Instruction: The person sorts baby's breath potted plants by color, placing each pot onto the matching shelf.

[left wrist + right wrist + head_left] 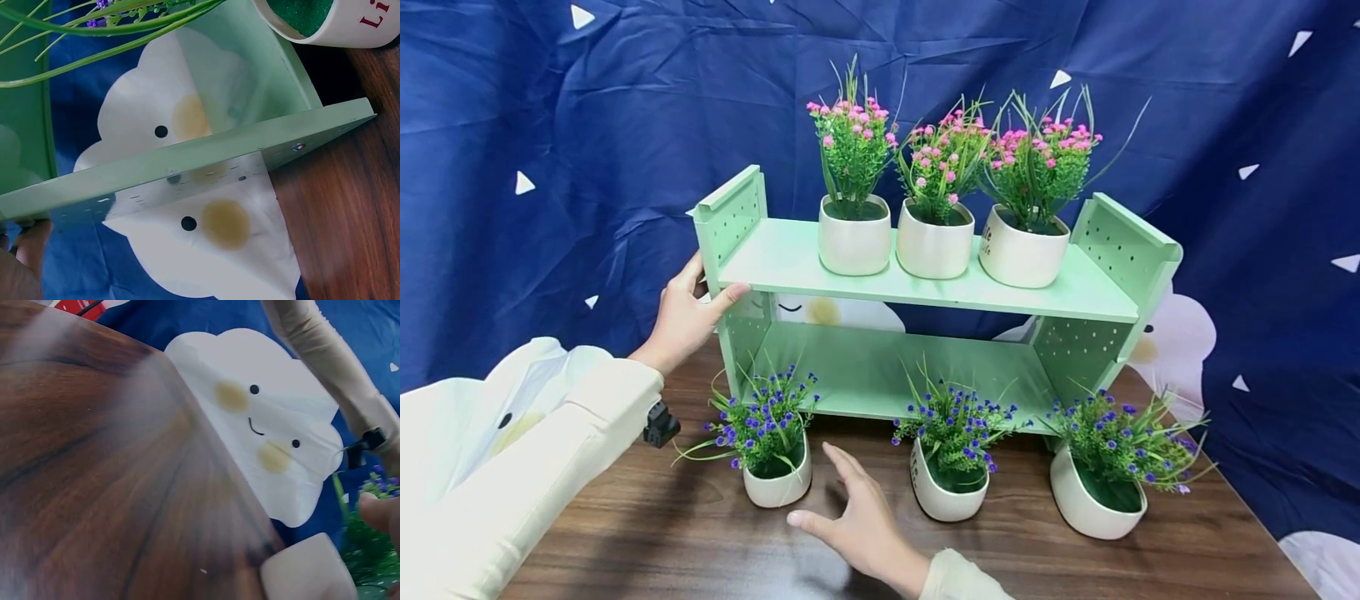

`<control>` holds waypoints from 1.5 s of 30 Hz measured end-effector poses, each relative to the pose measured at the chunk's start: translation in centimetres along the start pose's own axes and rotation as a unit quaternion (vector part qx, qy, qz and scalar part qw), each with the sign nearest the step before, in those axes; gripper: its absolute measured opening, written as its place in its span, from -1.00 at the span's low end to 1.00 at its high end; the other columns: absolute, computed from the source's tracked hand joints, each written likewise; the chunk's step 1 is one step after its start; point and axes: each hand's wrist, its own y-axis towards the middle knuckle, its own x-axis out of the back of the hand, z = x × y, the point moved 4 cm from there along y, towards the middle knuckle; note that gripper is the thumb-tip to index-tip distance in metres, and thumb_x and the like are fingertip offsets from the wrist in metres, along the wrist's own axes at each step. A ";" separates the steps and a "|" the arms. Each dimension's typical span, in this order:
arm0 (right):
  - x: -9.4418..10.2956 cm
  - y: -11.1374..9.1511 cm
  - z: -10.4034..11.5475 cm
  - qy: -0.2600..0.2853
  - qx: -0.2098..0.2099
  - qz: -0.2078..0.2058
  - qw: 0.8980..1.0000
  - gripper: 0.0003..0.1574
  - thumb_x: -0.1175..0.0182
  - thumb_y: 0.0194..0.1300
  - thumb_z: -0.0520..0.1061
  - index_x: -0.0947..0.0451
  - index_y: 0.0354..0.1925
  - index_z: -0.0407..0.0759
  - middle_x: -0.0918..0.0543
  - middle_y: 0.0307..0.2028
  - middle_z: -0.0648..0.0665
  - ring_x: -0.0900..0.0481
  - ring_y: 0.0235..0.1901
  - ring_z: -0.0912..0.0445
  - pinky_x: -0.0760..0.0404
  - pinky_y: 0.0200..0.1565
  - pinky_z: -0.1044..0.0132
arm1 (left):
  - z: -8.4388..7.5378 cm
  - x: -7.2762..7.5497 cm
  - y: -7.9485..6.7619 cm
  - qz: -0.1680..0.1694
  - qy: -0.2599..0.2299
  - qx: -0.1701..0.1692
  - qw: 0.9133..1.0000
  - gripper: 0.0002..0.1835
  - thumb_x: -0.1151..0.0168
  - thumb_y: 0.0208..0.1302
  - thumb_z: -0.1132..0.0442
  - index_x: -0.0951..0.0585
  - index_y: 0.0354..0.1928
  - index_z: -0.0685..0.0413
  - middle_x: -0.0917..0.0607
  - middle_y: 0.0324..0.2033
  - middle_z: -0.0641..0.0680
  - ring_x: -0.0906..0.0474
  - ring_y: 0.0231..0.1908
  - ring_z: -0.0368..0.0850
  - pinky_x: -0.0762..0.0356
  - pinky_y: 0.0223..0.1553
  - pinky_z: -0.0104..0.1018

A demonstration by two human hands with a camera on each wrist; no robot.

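Note:
My left hand (pixel 683 315) holds the left side panel of a light green two-tier shelf (pixel 880 290), thumb at the front edge and fingers behind. In the left wrist view, a green panel edge (pixel 162 161) crosses the picture. My right hand (pixel 867 529) hovers over the table with fingers spread, beside a white pot of blue-purple flowers (pixel 782 486) and not touching it. In the right wrist view, my right thumb (pixel 376 514) shows near a white pot (pixel 309 572). Three pots of pink flowers (pixel 855 242) stand on the upper tier.
Two more pots of blue-purple flowers stand in front of the shelf, one at the middle (pixel 951 500) and one at the right (pixel 1097 512), both leaning in the view. A brown wooden table (pixel 647 517) lies under everything. A blue curtain (pixel 625 100) with white shapes hangs behind.

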 end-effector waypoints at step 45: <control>-5.9 3.3 -2.2 0.090 -0.047 -0.092 0.991 0.17 -0.54 -0.10 -0.10 -0.18 0.38 -0.33 -0.36 0.29 -0.28 -0.37 0.23 -0.11 -0.45 0.17 0.18 | 1.8 -0.1 0.5 -0.010 0.005 0.000 1.000 -0.31 -0.29 0.26 0.05 -0.28 0.41 -0.16 -0.52 0.20 0.15 -0.50 0.15 0.06 -0.51 -0.10 -0.51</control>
